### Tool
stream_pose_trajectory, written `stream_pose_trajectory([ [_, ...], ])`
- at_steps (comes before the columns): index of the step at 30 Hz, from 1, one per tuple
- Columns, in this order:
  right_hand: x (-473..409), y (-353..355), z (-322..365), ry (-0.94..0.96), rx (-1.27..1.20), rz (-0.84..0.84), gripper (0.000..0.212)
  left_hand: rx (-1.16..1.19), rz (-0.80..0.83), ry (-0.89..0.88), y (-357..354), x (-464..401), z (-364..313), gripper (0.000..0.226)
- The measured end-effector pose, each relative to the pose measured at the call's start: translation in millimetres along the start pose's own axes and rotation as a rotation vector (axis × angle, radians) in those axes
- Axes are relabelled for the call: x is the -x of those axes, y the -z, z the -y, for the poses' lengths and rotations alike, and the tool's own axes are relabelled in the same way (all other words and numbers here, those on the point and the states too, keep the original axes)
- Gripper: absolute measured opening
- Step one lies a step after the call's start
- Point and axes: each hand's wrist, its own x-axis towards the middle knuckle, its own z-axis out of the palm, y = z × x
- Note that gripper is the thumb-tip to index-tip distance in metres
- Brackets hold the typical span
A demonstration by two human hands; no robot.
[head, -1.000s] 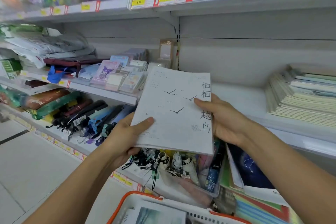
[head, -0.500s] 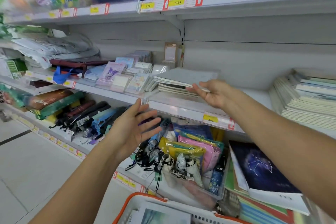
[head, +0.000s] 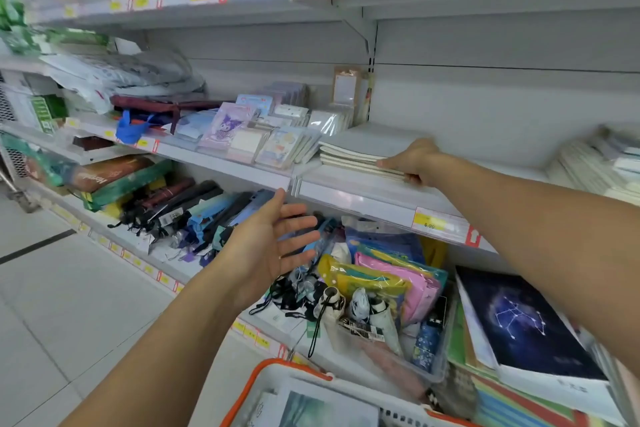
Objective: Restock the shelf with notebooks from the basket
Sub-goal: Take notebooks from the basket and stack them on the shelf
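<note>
- The notebooks [head: 360,158] lie as a low flat pile on the middle shelf [head: 363,196], spines toward me, just right of the wrapped sticker packs [head: 277,146].
- My right hand [head: 412,161] rests at the pile's near right corner, thumb under the bottom edge and fingers along the top; it looks like a light pinch on the pile, more squaring up than lifting.
- My left hand [head: 273,246] hangs below the shelf lip, palm turned in, fingers spread wide, holding nothing.
- The basket [head: 277,378] with its orange rim sits low in front of me, and more notebooks show inside, so I judge the restocking is not finished.
- Risk: the pile sits close to the shelf's front edge; if I pull my right hand away with my thumb hooked under, the bottom books could slide out and drop onto the umbrellas [head: 194,211] and pouches [head: 391,274] below.
- Risk: the covers look smooth, so a sideways nudge could fan the pile into the sticker packs.
- Risk: reaching down for the basket without looking, my left arm could catch the price rail [head: 440,222].
</note>
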Motion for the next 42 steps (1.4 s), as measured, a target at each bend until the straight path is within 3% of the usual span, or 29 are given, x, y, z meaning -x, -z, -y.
stream_pose_trajectory([
  [4,25.4,-2.5,-0.5,0.299,0.172,-0.358,0.040,-0.129,-0.054,0.005,-0.6,4.0,-7.8,0.042],
  [6,64.8,-15.1,-3.6,0.539,0.152,-0.602,0.041,-0.370,-0.127,0.038,3.2,3.0,-3.5,0.040],
  [7,91.2,-30.8,-9.9,0.696,0.126,-0.627,0.036,-0.534,-0.145,0.070,7.2,3.1,3.4,0.040],
  [8,116.6,-52.3,-20.9,0.844,0.107,-0.559,0.027,-0.710,-0.128,0.107,11.6,3.2,11.2,0.041],
  [10,161.5,-104.7,-60.5,0.980,0.177,-0.141,0.028,-1.085,0.007,0.208,24.0,4.7,29.1,0.044],
  [12,190.5,-154.2,-113.7,0.781,0.395,0.473,0.042,-1.395,0.199,0.404,36.9,8.1,43.8,0.048],
  [13,198.7,-175.8,-143.1,0.622,0.543,0.693,0.054,-1.507,0.280,0.523,43.0,11.2,50.0,0.051],
  [14,202.5,-194.0,-173.0,0.485,0.649,0.806,0.068,-1.579,0.337,0.626,48.1,13.8,54.4,0.053],
  [16,207.4,-215.3,-223.6,0.293,0.694,0.773,0.096,-1.620,0.368,0.724,56.5,16.8,58.6,0.055],
  [19,212.0,-231.3,-263.4,0.118,0.570,0.635,0.121,-1.585,0.336,0.597,63.8,16.2,58.0,0.049],
  [21,209.3,-237.6,-272.0,0.068,0.541,0.576,0.125,-1.536,0.320,0.512,64.9,14.4,56.9,0.045],
  [25,196.7,-237.9,-273.9,0.057,0.466,0.467,0.100,-1.518,0.361,0.550,62.7,12.8,61.7,0.042],
  [28,187.3,-230.2,-269.0,0.123,0.441,0.508,0.070,-1.524,0.370,0.544,60.0,11.9,62.9,0.040],
  [30,185.9,-221.2,-264.3,0.086,0.169,0.560,0.036,-1.505,0.365,0.532,59.5,9.6,64.2,0.041],
  [32,185.2,-206.9,-253.5,-0.087,-0.349,0.660,0.018,-1.525,0.334,0.500,60.3,6.2,63.7,0.056],
  [34,183.0,-188.5,-241.3,-0.169,-0.800,0.721,0.024,-1.542,0.287,0.447,62.8,5.5,62.9,0.090],
  [36,177.5,-170.7,-228.0,-0.142,-1.073,0.709,0.032,-1.391,0.225,0.394,65.9,6.7,60.2,0.117],
  [39,172.8,-151.4,-208.0,-0.107,-1.365,0.650,0.029,-1.065,0.217,0.348,66.5,8.8,54.3,0.104],
  [42,174.0,-144.8,-196.6,-0.123,-1.546,0.584,0.030,-0.918,0.293,0.343,59.3,13.6,51.7,0.102],
])
